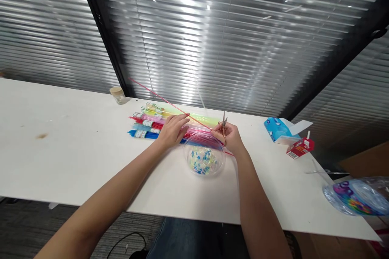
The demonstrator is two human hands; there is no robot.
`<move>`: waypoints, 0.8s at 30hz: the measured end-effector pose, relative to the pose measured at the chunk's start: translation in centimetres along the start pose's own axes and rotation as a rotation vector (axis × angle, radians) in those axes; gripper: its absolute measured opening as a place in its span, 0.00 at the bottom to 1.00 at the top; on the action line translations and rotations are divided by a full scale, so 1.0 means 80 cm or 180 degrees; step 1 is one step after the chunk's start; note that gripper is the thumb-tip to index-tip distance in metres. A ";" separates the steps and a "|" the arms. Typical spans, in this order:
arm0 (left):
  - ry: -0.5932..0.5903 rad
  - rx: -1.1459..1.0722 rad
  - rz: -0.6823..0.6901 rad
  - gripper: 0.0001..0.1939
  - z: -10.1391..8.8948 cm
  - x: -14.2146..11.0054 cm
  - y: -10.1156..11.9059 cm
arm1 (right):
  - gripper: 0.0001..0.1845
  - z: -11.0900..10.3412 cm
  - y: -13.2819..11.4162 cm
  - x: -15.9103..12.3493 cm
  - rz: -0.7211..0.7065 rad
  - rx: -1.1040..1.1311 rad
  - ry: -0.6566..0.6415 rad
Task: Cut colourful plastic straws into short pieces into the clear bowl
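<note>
My right hand (229, 135) is closed on a pair of small scissors (224, 123) with copper-coloured handles, their blades pointing up. A long thin pink-red straw (161, 97) slants from the upper left down to the fingers of this hand. My left hand (172, 130) stretches its fingers over bundles of coloured straws (154, 123), its fingertips beside the slanting straw. Those bundles are yellow, pink, red and blue, wrapped with labels. Just below the hands stands a clear round bowl (219, 166) holding small cut pieces (202, 161) in blue, white and yellow.
A small lidded jar (118, 95) stands at the back left. To the right are a blue tissue box (276, 129), a red drink carton (300, 148) and a clear plastic package (355, 198) with a rainbow label. Window blinds (188, 40) rise behind the white table (75, 141).
</note>
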State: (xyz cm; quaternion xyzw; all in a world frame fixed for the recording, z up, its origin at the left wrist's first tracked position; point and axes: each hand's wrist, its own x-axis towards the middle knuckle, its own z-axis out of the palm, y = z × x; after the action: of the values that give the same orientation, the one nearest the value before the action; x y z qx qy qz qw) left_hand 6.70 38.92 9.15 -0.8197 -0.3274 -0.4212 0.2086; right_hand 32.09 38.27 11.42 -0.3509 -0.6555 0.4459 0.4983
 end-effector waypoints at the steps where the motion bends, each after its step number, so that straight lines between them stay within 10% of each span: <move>1: 0.0061 -0.0043 0.0051 0.19 -0.002 0.001 0.001 | 0.12 0.002 -0.001 -0.001 0.0069 -0.0012 -0.0108; 7: 0.0233 0.0573 0.0230 0.27 -0.014 0.000 0.003 | 0.10 0.011 -0.019 -0.010 0.0231 -0.0442 -0.0669; 14: 0.0203 0.1144 0.0052 0.12 -0.017 -0.025 -0.011 | 0.10 0.002 -0.036 -0.019 0.0321 -0.0577 -0.0927; 19: 0.0127 0.1348 0.0324 0.10 -0.028 -0.029 -0.010 | 0.12 -0.020 -0.053 -0.034 0.0299 -0.0497 0.0492; 24: -0.0054 0.1335 0.0416 0.11 -0.037 -0.030 -0.012 | 0.08 -0.071 -0.130 -0.070 -0.1039 0.0142 0.1399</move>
State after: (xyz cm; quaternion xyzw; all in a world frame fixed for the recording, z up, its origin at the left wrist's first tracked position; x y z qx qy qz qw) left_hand 3.34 36.88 8.91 -0.7814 -0.3558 -0.3225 0.3986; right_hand 38.83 30.81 19.85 -0.3180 -0.5695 0.2872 0.7015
